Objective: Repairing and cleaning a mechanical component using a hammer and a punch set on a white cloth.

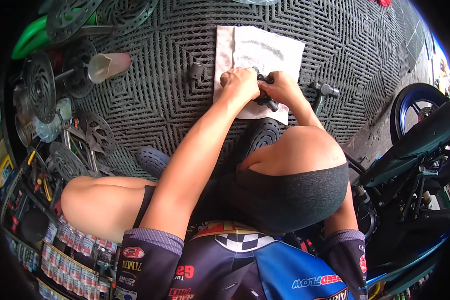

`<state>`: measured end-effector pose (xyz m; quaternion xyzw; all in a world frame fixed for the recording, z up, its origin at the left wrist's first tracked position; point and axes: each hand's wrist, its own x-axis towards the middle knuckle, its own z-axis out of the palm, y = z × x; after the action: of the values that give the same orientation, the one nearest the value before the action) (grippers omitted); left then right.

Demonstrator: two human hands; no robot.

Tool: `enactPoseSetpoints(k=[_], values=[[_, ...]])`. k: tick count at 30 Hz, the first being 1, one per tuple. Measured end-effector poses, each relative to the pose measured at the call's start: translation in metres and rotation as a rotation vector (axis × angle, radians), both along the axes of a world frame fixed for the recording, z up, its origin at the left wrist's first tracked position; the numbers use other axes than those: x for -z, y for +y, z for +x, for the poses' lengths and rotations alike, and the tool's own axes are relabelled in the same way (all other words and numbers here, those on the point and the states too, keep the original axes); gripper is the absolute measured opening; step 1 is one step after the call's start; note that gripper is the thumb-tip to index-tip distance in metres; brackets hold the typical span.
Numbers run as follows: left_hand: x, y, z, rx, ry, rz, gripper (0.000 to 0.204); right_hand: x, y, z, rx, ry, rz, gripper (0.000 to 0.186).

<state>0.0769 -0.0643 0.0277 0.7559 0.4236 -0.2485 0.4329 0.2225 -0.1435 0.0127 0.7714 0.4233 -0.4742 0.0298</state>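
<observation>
Both hands are closed on a small black mechanical part [268, 101], with several knobs or arms sticking out of it. My left hand [240, 83] grips its left side, and my right hand [283, 88] pinches the right side; the fingers hide much of it, so its exact kind cannot be made out. Beneath them lies a white cloth [285, 50] with a dark grey smudge near its far end. To the left of the cloth sits a short black cylindrical piece [197, 71]. A hammer [327, 90] rests just right of my right wrist.
Brake discs [41, 87] and a beige-pink plastic cup [107, 67] stand at the left, near a green curved part [31, 37]. A motorcycle with a blue-rimmed wheel [409, 111] is at the right. Black patterned matting [160, 100] covers the floor. Packaged goods [70, 260] fill the lower left.
</observation>
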Motion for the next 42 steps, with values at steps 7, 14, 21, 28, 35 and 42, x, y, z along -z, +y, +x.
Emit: enactPoseSetpoints(k=[7,14,21,28,35,42], values=[[0.008,-0.003,0.009,-0.008,-0.027,0.0,0.024,0.005,-0.006,-0.009,-0.001,-0.055,0.036,0.048],[0.005,-0.004,0.003,-0.068,-0.071,0.027,0.021,0.015,-0.024,-0.022,0.318,0.094,-0.025,0.048],[0.01,-0.007,0.004,-0.065,-0.094,0.035,0.022,0.02,-0.003,0.0,-0.038,0.083,-0.191,0.053],[0.01,0.006,0.013,0.053,-0.021,-0.063,0.026,0.032,-0.026,-0.013,0.339,0.096,-0.281,0.058],[0.006,0.008,0.017,0.157,0.04,-0.032,0.029,0.007,-0.013,-0.024,0.513,-0.055,-0.258,0.069],[0.001,0.004,0.025,0.126,0.114,0.046,0.031,-0.015,-0.002,-0.035,0.6,-0.13,-0.286,0.061]])
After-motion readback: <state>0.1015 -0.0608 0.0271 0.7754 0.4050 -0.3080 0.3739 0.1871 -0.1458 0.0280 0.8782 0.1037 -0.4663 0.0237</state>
